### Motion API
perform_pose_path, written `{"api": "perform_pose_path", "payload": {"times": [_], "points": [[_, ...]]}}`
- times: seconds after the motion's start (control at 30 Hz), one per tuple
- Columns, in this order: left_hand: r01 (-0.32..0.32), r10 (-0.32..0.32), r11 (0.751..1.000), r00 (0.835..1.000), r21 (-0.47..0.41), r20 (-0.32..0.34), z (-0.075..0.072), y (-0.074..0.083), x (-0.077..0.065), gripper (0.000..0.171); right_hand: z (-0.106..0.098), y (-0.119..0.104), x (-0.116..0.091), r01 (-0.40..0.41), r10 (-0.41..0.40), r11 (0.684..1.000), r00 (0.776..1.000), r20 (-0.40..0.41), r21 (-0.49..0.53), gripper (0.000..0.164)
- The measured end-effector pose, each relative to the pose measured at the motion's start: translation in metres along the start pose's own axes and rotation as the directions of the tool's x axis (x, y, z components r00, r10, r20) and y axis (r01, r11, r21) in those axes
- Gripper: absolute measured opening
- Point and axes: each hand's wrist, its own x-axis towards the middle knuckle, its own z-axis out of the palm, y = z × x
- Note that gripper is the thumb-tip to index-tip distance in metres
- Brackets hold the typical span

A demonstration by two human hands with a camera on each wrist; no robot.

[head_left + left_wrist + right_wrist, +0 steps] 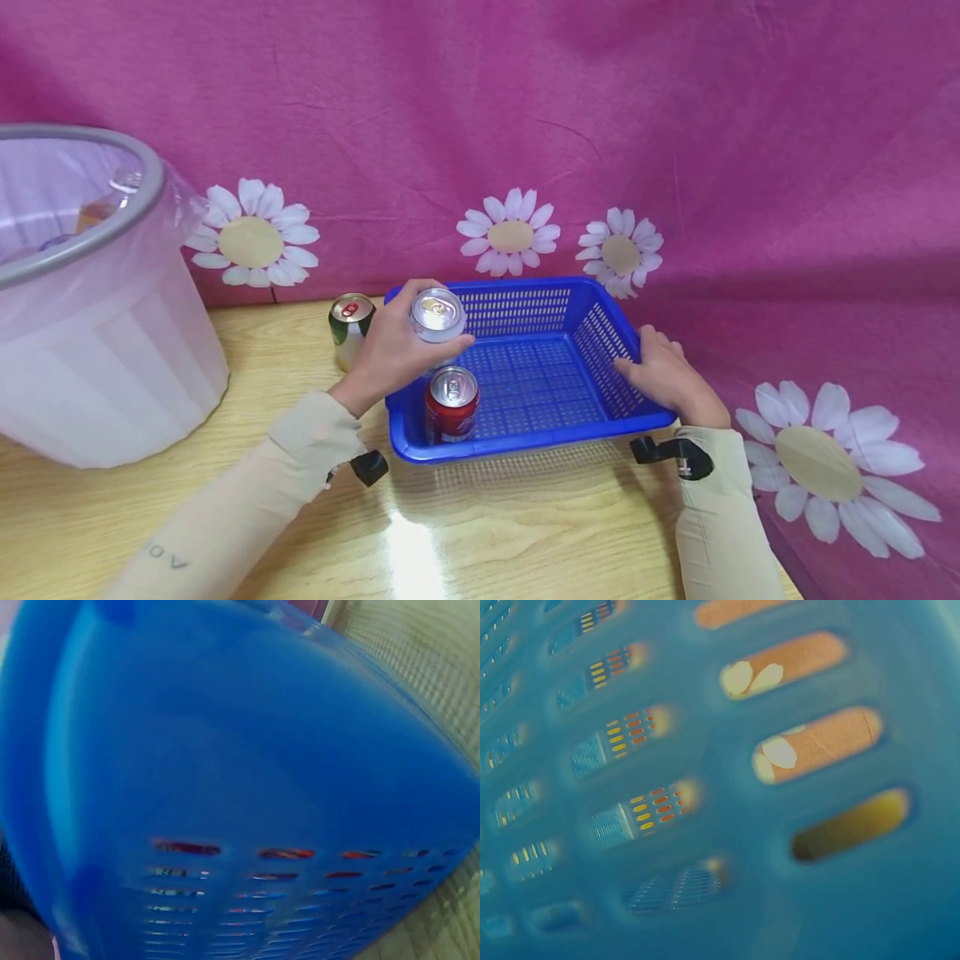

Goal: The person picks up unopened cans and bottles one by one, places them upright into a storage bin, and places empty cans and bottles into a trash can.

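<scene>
My left hand (396, 343) holds a silver-topped can (438, 315) upright at the left end of the blue plastic basket (525, 439). Just in front of it, a red can (452, 406) stands inside the basket's near left corner. Over the right rim lies my right hand (666, 374), thumb inside and fingers outside, gripping the basket wall. Beside the basket on the left, a green and white can (350, 327) stands partly behind my left hand. The basket's outer wall (225, 750) fills most of the left wrist view, and slotted basket wall (727, 825) fills the right wrist view.
A tall white bin (112, 358) with a grey rim and clear liner stands at the left, some rubbish inside. Behind the wooden table (517, 533) hangs a pink cloth (420, 117) with white daisies, which also runs down the right side.
</scene>
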Motion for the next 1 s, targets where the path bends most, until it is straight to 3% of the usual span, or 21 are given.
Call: {"api": "perform_pose_path", "payload": {"times": [0.4,1.0], "points": [[0.008,-0.011,0.994,1.000,0.106,0.029,0.0030,-0.0069,-0.0015,0.068,0.0001,0.0002,0.0007,0.000,0.000,1.000,1.000,0.001,-0.003,0.054],[-0.026,-0.005,0.983,0.986,0.181,0.165,0.0089,-0.0091,-0.0030,0.065,0.0001,0.0014,0.0023,0.001,-0.001,1.000,1.000,0.000,-0.001,0.054]]}}
